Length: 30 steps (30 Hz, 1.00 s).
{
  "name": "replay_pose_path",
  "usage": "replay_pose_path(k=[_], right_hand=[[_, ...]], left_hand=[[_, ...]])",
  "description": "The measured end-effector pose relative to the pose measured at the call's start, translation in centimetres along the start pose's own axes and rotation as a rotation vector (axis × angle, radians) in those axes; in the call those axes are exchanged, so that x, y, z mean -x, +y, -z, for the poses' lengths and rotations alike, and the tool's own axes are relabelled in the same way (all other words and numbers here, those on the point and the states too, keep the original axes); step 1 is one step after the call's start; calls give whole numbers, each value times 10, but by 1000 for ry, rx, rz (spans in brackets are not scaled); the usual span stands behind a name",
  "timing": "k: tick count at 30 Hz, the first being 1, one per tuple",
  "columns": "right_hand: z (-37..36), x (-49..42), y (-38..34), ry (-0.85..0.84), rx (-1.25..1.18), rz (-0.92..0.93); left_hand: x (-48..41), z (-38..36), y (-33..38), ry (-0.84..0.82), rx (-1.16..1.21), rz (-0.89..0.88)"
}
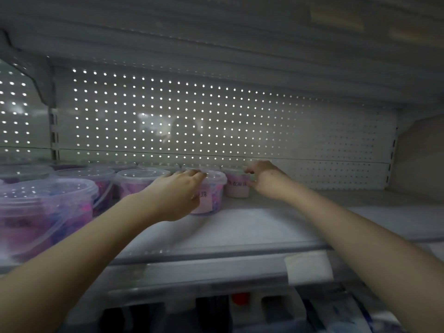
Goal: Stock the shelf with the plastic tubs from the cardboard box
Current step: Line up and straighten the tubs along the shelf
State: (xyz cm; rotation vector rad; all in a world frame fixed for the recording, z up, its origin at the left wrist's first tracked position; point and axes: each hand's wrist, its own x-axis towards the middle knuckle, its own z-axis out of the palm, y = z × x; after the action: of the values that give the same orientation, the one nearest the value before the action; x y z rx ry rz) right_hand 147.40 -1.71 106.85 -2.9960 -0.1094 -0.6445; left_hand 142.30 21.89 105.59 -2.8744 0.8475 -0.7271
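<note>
Several clear plastic tubs with pink and purple contents stand on the white shelf (pixel 252 227), filling its left half. My left hand (pixel 177 195) rests over the lid and front of a labelled tub (pixel 213 195) in the middle. My right hand (pixel 264 179) grips the right side of another labelled pink tub (pixel 236 186) standing further back, close to the perforated back panel. Both tubs sit upright on the shelf. The cardboard box is out of view.
A large tub (pixel 45 212) stands at the front left edge. The perforated back panel (pixel 192 121) closes the rear, an upper shelf hangs overhead. A white price tag (pixel 308 265) sits on the shelf rail. Bottles show on the shelf below (pixel 240 308).
</note>
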Motion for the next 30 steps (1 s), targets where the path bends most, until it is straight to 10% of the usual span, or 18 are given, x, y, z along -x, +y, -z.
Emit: replay_pose_path(k=[30], right_hand=[[18, 122, -299, 112, -378, 306]], left_hand=[[263, 82, -185, 171, 5, 268]])
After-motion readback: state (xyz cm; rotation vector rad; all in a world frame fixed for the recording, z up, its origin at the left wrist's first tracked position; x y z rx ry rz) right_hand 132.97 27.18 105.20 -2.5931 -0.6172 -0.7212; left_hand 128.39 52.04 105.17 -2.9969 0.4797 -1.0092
